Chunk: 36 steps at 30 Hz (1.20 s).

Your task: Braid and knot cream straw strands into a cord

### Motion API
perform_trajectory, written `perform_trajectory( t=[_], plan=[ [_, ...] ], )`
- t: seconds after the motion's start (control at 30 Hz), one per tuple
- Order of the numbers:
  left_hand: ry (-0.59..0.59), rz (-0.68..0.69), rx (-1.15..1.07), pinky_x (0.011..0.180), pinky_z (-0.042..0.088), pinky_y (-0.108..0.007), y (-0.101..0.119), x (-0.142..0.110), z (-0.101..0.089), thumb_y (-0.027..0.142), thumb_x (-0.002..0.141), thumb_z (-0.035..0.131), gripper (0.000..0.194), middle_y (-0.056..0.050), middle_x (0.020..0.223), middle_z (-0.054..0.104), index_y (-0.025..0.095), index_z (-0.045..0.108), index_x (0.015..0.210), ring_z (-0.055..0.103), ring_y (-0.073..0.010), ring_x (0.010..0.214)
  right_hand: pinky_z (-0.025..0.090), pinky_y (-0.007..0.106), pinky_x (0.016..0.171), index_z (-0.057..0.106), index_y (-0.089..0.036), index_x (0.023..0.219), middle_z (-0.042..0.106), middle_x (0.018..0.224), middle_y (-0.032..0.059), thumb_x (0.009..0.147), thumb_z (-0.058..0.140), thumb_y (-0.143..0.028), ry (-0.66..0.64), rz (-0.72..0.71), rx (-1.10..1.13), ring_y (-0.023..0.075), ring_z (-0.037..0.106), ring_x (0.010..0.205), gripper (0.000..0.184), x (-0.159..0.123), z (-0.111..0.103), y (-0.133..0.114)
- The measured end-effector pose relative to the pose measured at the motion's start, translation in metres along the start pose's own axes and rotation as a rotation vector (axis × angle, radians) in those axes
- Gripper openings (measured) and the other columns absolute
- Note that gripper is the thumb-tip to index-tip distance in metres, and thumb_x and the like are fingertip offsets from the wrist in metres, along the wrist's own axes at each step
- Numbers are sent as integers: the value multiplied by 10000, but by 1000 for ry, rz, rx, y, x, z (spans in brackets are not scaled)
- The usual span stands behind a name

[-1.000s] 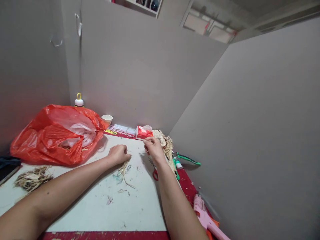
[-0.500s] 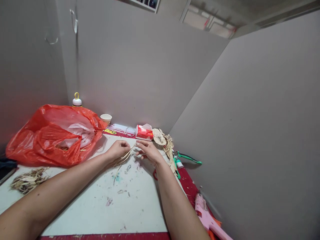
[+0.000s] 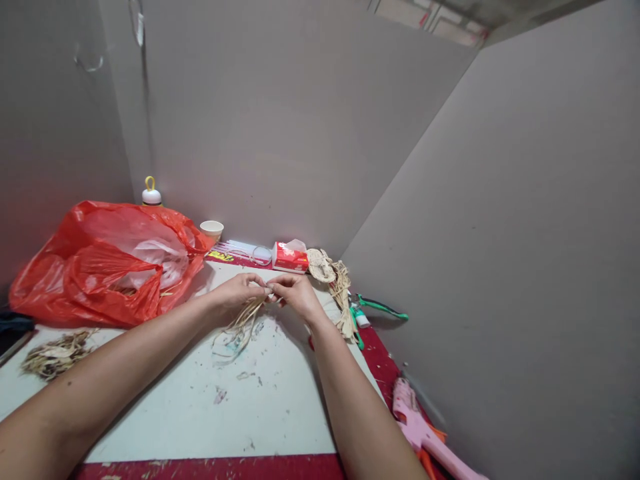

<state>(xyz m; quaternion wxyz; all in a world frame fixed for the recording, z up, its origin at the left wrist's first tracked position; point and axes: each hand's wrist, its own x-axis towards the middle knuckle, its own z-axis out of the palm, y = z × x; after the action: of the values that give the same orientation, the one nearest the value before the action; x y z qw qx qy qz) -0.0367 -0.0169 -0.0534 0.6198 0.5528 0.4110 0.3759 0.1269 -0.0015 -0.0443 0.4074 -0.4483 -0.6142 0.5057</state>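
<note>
My left hand [image 3: 239, 291] and my right hand [image 3: 296, 293] meet fingertip to fingertip above the white table top [image 3: 200, 407]. Both are closed on a small bundle of pale straw strips [image 3: 239, 325]. The strips hang down from the fingers and curl onto the table below my left hand. A heap of the same pale straw [image 3: 336, 288] with a woven round piece lies just right of my right hand.
A large red plastic bag [image 3: 107, 261] fills the back left. A pile of dry scraps [image 3: 55, 352] lies at the left edge. A paper cup [image 3: 212, 230], a red tissue pack [image 3: 290, 257], green-handled pliers [image 3: 383, 307] and a pink glue gun [image 3: 425, 433] lie along the walls.
My right hand came back from the straw heap near the tissue pack to meet my left hand. My left hand lifted the strips off the table; both now pinch them together.
</note>
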Motion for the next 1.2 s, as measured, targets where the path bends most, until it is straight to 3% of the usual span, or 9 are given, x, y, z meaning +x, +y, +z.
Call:
perform_trajectory(
  t=[0.27,0.47,0.73,0.97,1.2],
  plan=[
    [7,28,-211,615,470,-263,2,-2,6,268,612,744,318,-58,713,707,154,561,846,653,-156,629,414,195,414,587,-146,879,617,531,-22,602,744,-357,-10,-17,67,112,570,454,381,-2,-2,-3],
    [74,95,-273,626,486,-264,3,-3,13,246,604,758,346,-57,693,698,138,593,889,650,-148,617,428,181,417,564,-167,909,629,586,-24,605,765,-358,-38,-39,142,108,587,491,411,0,-6,-2],
    [191,138,-351,508,445,-220,1,0,14,266,584,791,329,-27,664,663,129,650,848,556,-82,496,436,183,391,527,-189,1003,658,712,29,785,574,-513,-109,30,408,115,608,512,394,-3,-13,-9],
    [257,252,-303,446,396,-193,1,2,15,300,630,763,290,-26,684,647,125,666,841,524,-63,483,433,179,434,544,-204,927,664,786,9,672,722,-376,-122,-14,336,105,606,567,355,-4,-10,-9],
    [282,236,-298,431,382,-194,1,3,15,333,596,774,307,-3,643,631,135,637,786,510,-62,451,392,198,430,638,-137,685,557,532,-30,612,753,-363,-64,-66,148,68,480,446,264,0,-8,-4]
  ],
)
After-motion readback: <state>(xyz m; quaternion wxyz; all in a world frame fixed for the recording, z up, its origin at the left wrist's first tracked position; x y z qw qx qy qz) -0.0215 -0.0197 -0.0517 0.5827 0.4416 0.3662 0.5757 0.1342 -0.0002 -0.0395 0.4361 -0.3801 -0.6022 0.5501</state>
